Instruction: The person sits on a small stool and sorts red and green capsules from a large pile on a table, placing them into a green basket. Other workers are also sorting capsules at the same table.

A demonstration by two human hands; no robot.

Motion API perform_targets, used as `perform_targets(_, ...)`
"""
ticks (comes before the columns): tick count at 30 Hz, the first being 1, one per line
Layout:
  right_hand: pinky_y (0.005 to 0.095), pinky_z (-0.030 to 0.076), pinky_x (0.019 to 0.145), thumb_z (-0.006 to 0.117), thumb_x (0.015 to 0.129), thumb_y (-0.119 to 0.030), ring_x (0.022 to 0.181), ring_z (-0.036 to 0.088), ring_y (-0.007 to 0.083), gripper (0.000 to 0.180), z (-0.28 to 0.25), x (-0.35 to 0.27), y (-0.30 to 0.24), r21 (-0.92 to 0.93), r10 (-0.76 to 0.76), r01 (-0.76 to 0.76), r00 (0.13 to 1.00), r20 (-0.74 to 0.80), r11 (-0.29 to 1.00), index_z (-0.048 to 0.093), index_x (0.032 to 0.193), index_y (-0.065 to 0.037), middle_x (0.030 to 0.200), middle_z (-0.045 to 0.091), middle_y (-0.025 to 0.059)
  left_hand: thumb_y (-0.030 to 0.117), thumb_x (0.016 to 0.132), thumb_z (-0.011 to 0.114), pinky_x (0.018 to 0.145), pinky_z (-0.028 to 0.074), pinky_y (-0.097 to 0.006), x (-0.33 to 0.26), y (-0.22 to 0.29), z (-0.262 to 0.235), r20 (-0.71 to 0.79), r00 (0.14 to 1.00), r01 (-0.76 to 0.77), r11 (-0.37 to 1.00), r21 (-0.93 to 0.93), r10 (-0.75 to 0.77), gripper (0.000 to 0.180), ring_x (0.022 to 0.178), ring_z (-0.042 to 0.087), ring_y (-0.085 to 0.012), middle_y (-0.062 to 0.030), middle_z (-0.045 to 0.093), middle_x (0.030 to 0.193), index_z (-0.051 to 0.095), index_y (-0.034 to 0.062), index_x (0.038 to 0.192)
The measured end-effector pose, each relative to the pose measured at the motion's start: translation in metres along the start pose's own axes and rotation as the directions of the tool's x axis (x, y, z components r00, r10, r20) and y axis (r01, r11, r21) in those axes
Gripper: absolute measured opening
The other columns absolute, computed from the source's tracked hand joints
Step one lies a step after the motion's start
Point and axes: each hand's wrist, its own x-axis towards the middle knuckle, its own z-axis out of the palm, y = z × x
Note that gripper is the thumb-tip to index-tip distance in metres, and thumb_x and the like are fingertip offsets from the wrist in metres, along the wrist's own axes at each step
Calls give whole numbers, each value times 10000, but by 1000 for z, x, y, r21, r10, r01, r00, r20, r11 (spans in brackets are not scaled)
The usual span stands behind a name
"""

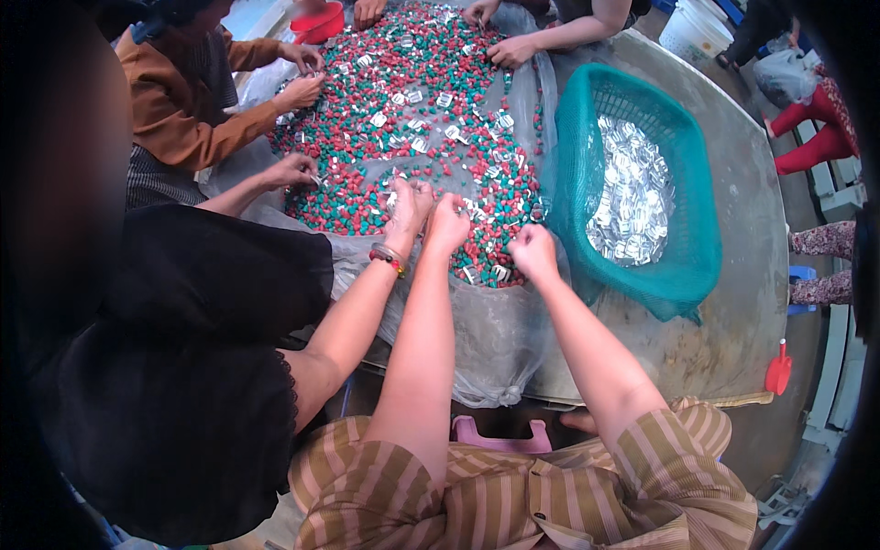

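both hands, left hand [446, 223] and right hand [533, 252], fisted on red-green capsules [403, 137] heaped on plastic sheeting [495, 339] over a round table [733, 275].

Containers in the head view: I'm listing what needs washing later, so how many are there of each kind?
Teal plastic mesh basket: 1
Red round plastic tub: 1
White plastic bucket: 1
Total: 3

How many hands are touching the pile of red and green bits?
9: left hand, right hand, neighbour's two, two upper left, three at top; others may be hidden.
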Motion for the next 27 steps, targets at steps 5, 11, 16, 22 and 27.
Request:
perform_targets(5,368,484,720,648,729,-134,805,620,290,127,7,40,-21,82,147,-155,984,98,985,585,804,-52,714,602,128,281,678,737,768,468,-404,-8,-1,1,88,985,-172,918,358,151,327,825,613,-302,-175,622,932,628,75,908)
perform_targets(11,412,469,792,688,706,-200,936,583,311,240,27,47,-39,-302,-43,103,979,201,948,608,901,-86,1010,561,138,183,723,662,665,476,-417,15,-11,4,-97,994,-56,986,-155,42,236,692,625,-323,-193,624,793,631,43,911)
perform_targets(16,361,449,554,618,659,-97,576,559,233,128,14,39,-19,141,-7,-2,998,56,990,514,608,-43,591,547,86,130,737,648,775,476,-437,12,11,11,-53,991,-98,928,359,125,194,903,601,-316,-147,597,991,655,105,929)
perform_targets(22,278,399,554,578,666,-55,598,529,128,184,-22,46,7,410,202,-261,962,182,874,424,569,-80,562,506,42,189,685,730,767,474,-441,18,6,13,107,994,-6,943,334,-31,206,927,583,-319,-138,586,988,647,86,843)
perform_targets(27,371,444,785,614,740,-104,873,586,283,304,0,76,70,115,21,23,932,-363,993,496,986,30,860,588,168,229,617,780,727,474,-415,14,-4,34,77,964,-267,932,244,255,273,827,603,-311,-141,614,862,632,86,796)
